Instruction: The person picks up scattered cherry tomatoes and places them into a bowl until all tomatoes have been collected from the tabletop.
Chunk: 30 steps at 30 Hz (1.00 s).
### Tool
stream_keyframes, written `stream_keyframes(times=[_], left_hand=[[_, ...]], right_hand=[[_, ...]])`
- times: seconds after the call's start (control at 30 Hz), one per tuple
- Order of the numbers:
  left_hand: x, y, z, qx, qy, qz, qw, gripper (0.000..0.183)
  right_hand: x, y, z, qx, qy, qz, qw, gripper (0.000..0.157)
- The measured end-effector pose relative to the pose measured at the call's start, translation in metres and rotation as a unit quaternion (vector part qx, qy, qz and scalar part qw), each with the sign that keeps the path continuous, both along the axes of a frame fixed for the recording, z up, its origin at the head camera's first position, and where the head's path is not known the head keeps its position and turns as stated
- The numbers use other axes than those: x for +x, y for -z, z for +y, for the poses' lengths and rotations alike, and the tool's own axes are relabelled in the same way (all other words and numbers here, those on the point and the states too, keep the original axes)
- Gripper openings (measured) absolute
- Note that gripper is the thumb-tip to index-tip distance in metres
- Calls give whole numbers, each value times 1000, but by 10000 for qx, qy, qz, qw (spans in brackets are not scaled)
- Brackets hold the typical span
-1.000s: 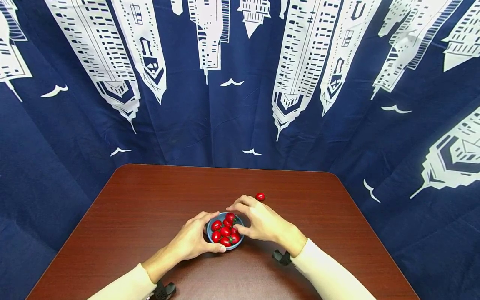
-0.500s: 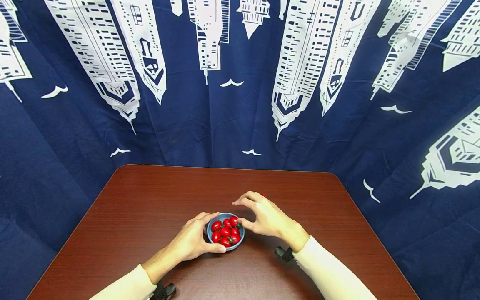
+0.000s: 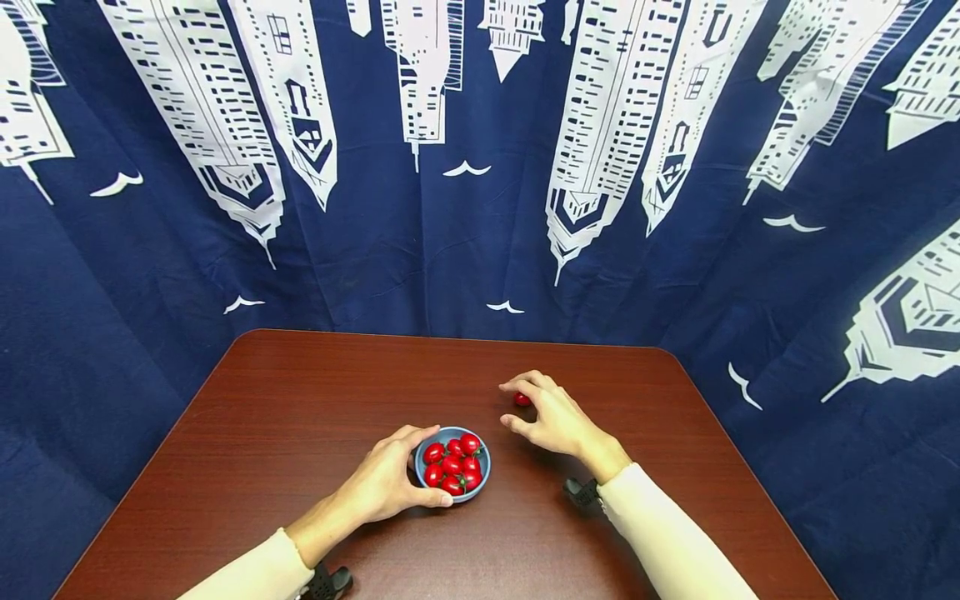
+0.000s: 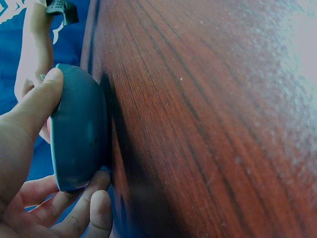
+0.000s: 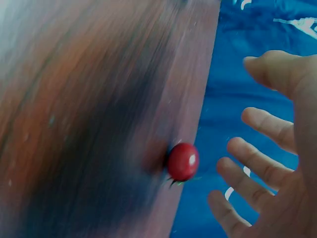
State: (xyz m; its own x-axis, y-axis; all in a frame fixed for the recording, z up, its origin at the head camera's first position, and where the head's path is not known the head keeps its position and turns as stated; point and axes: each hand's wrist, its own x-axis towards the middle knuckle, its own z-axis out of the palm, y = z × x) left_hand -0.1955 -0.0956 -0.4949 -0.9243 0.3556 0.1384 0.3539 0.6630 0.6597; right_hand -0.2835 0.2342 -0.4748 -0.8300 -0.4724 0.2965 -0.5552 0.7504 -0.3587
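A small blue bowl full of cherry tomatoes stands on the table. My left hand holds it from the left; in the left wrist view the thumb lies on the rim of the bowl and fingers curve round its other side. My right hand hovers to the right of the bowl with thumb and fingers spread, holding nothing. Just beyond its thumb, partly covered by the fingers, lies a single cherry tomato. In the right wrist view this tomato rests on the table, apart from the fingertips, its green stem end showing.
The brown wooden table has its far edge a short way behind the loose tomato. Beyond hangs a dark blue curtain printed with white buildings and birds. Small black devices sit at both wrists.
My right hand has left the bowl and moved right and away, over to the loose tomato. One tomato in the bowl has settled near the right rim. My left hand has stayed put.
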Motion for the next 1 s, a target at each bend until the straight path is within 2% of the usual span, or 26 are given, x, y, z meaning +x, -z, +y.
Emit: stream_keyframes(times=[0.17, 0.33, 0.43, 0.67, 0.8, 1.0], left_hand=[[-1, 0, 0, -5, 3, 1, 10000, 109], [0, 0, 0, -11, 35, 28, 10000, 108], [0, -1, 0, -20, 35, 40, 10000, 108], [0, -2, 0, -2, 90, 42, 10000, 109], [-1, -3, 0, -29, 87, 62, 9999, 109], [0, -2, 0, -33, 66, 5, 10000, 109]], right_hand=[[-13, 11, 13, 22, 39, -221, 9997, 61], [-22, 18, 20, 59, -151, -334, 9993, 62], [-27, 22, 22, 50, -259, -223, 9994, 54], [-32, 28, 26, -276, -224, 25, 9994, 31], [-33, 28, 26, -324, -219, 113, 9992, 28], [-28, 27, 24, -332, -123, -28, 9994, 29]])
